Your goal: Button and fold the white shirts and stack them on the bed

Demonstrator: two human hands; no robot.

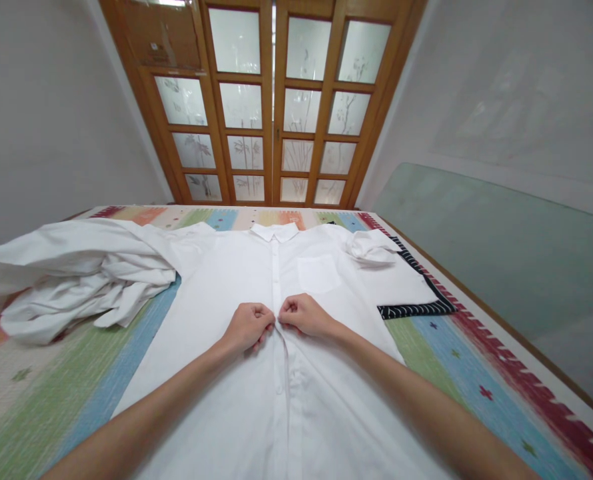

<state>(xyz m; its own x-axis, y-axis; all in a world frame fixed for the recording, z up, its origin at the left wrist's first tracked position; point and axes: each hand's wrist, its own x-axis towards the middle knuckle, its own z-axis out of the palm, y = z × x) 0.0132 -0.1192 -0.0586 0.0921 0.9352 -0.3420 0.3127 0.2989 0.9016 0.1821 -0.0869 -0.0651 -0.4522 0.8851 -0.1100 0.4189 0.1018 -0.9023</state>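
Observation:
A white collared shirt (226, 280) lies spread out front side up, its collar pointing away from me. Halfway down its button strip, both hands meet at the edges of the front opening. My left hand (249, 327) pinches the cloth on the left side of the strip. Just across from it, my right hand (304, 315) pinches the cloth on the right side. Any button between the fingertips is hidden. Above the hands the strip lies together; below them the two front edges part slightly. A chest pocket (319, 273) shows right of the strip.
Crumpled white cloth (91, 273) lies at the left. Under the shirt's right side is a white item with black striped trim (419, 309). A striped, colourful cover (111, 373) spreads beneath. Beyond stand wooden glass-paned doors (272, 100); a greenish panel (501, 247) leans at the right wall.

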